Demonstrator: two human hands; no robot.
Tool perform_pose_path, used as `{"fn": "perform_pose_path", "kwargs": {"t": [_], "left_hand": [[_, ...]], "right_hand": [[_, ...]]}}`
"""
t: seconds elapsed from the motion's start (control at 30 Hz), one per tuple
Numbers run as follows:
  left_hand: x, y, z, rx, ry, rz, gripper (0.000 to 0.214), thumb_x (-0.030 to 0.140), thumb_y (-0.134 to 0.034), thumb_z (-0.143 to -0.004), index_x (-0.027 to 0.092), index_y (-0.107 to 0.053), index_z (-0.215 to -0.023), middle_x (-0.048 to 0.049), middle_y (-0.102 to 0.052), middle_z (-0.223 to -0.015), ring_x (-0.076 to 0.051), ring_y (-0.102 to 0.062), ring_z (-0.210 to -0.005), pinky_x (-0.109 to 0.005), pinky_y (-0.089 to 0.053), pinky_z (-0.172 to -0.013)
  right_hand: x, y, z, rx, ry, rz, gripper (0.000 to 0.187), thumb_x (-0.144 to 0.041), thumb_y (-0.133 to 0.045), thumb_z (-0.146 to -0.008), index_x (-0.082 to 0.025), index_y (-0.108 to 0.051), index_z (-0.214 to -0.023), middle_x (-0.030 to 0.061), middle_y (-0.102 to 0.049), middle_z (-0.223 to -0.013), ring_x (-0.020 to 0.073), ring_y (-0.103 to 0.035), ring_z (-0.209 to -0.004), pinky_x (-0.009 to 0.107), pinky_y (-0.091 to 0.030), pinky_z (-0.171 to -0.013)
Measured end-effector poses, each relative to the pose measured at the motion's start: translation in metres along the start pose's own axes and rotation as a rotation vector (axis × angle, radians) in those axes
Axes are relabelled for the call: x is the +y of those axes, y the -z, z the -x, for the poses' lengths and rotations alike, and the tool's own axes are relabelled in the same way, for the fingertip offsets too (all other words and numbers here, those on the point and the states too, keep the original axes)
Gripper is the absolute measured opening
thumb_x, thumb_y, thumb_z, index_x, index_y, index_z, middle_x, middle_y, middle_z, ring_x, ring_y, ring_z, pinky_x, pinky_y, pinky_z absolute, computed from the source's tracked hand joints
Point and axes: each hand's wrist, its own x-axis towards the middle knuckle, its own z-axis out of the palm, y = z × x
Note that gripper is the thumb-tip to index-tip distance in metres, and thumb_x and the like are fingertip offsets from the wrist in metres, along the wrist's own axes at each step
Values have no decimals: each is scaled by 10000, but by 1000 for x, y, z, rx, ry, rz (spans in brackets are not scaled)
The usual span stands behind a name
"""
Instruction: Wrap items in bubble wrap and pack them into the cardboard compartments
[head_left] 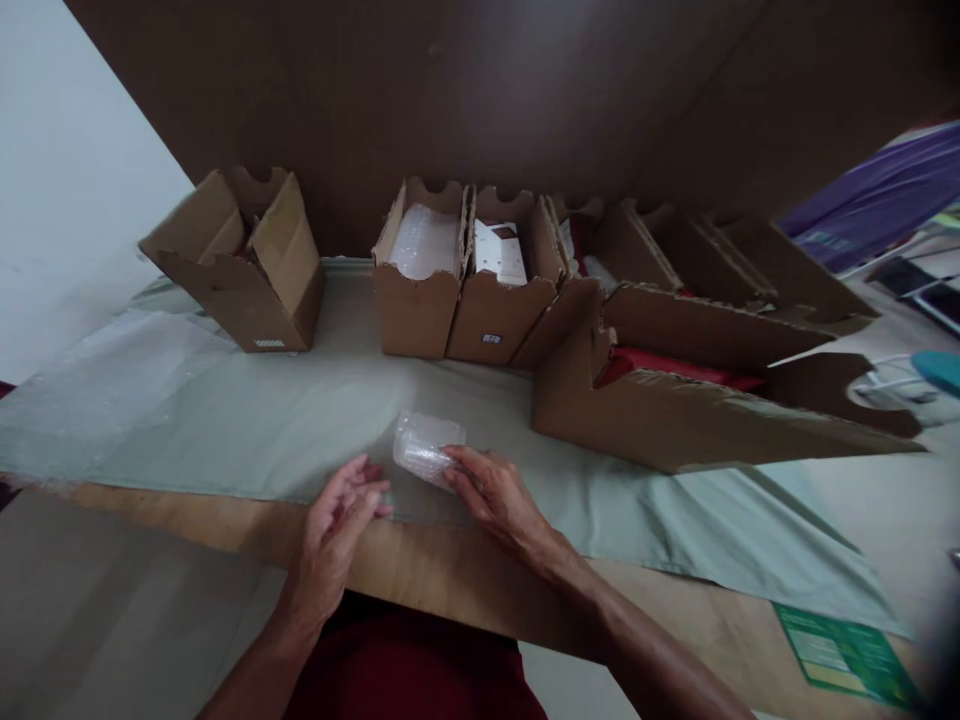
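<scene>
My right hand (495,492) grips the right end of a small bundle of clear bubble wrap (426,443), thumb and fingers closed on it. The bundle is held over the green cloth (345,370) near the table's front edge; what is inside it, if anything, I cannot make out. Just left of the bundle is my left hand (341,520), its fingers loosely curved and apart, holding nothing. A gap shows between those fingertips and the wrap.
Loose bubble wrap (112,375) lies on the cloth at the left. A cardboard box (251,290) stands at the back left, and one holding bubble-wrap pieces (424,240) at centre. White card (499,252) sits in its neighbour. A long box (712,425) with red packets (675,368) fills the right.
</scene>
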Motion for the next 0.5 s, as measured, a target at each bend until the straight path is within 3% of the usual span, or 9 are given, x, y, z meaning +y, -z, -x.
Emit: {"fn": "perform_pose_path", "kwargs": {"t": [0.07, 0.13, 0.2, 0.27, 0.33, 0.43, 0.5], "left_hand": [[1, -6, 4, -98, 142, 216, 620, 442, -835, -746, 167, -648, -1270, -139, -711, -1253, -303, -679, -1161, -409, -566, -947], [2, -12, 3, -139, 197, 337, 578, 395, -873, -702, 161, -685, -1195, -119, -736, -1192, -292, -688, -1135, -401, -550, -976], [1, -16, 1, -120, 195, 352, 562, 393, -889, -683, 161, -697, -1157, -92, -756, -1103, -259, -708, -1045, -362, -558, -929], [2, -16, 1, -123, 156, 279, 568, 405, -885, -701, 168, -690, -1178, -77, -764, -1065, -229, -711, -988, -318, -561, -879], [3, -17, 3, -204, 106, 153, 546, 406, -859, -746, 176, -684, -1209, -78, -769, -1077, -219, -714, -979, -294, -563, -862], [8, -26, 9, -389, 34, -60, 459, 363, -799, -805, 197, -690, -1219, -78, -774, -1104, -228, -725, -989, -302, -577, -866], [13, -37, 12, -476, -54, -199, 380, 321, -740, -850, 214, -694, -1212, -71, -774, -1113, -229, -726, -1004, -318, -581, -889]], "right_hand": [[-12, -2, 6, -76, -114, -273, 279, -387, -498, -1040, -210, -683, -1150, 48, -737, -942, 204, -679, -834, 308, -511, -747], [-24, -3, 14, -175, -181, -467, 339, -460, -471, -1048, -204, -688, -1094, 38, -718, -923, 191, -666, -812, 294, -516, -719], [-33, 2, 21, -167, -232, -463, 364, -506, -492, -1035, -206, -697, -1066, 50, -715, -964, 205, -665, -876, 308, -525, -760], [-35, 14, 26, -45, -264, -336, 397, -561, -590, -973, -219, -691, -1149, 80, -707, -1105, 242, -647, -1006, 350, -530, -842], [-31, 29, 30, 40, -268, -266, 615, -640, -688, -873, -244, -623, -1339, 114, -650, -1301, 271, -618, -1097, 393, -532, -890], [-26, 46, 32, -54, -208, -330, 896, -720, -750, -763, -258, -514, -1493, 128, -626, -1386, 269, -635, -1078, 408, -542, -898], [-27, 53, 33, -104, -175, -309, 761, -675, -754, -797, -243, -605, -1406, 105, -708, -1259, 252, -664, -1024, 384, -541, -886]]}}
